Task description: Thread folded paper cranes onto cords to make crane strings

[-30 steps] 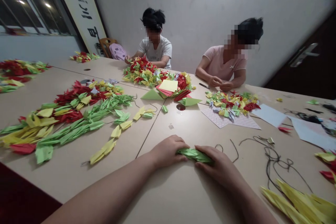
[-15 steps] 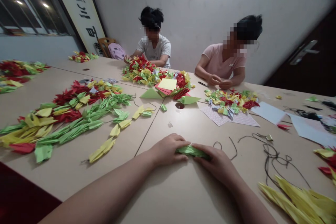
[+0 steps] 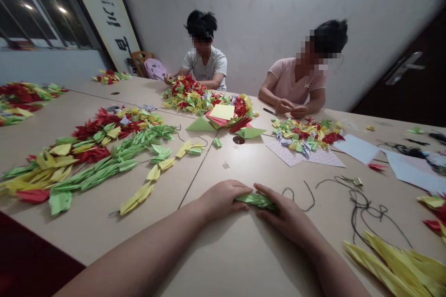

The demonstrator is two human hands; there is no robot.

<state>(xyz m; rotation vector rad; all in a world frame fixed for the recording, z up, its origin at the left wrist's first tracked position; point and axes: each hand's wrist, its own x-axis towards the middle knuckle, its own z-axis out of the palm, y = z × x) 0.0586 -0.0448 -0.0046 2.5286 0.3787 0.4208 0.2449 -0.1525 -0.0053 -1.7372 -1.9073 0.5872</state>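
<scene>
A bundle of green folded paper (image 3: pixel 258 199) lies low over the table between my two hands. My left hand (image 3: pixel 226 200) wraps its left end, thumb and fingers closed around the paper. My right hand (image 3: pixel 284 206) curls around the right end, with its index finger raised a little off the paper. The palm hides that end of the bundle. Just beyond my right hand lies a loop of dark cord (image 3: pixel 308 197). To the left, a string of yellow and green folded papers (image 3: pixel 153 174) rests on the table.
Piles of coloured folded papers (image 3: pixel 188 95) and stacked paper squares (image 3: pixel 223 112) stand farther back. Two people sit across the table (image 3: pixel 205 250). Green strung papers (image 3: pixel 94 171) lie left; tangled dark cord (image 3: pixel 362 209) and yellow folded papers (image 3: pixel 404 264) lie right.
My right index finger has lifted slightly from the green bundle, showing more of its top. My left hand stays almost in place.
</scene>
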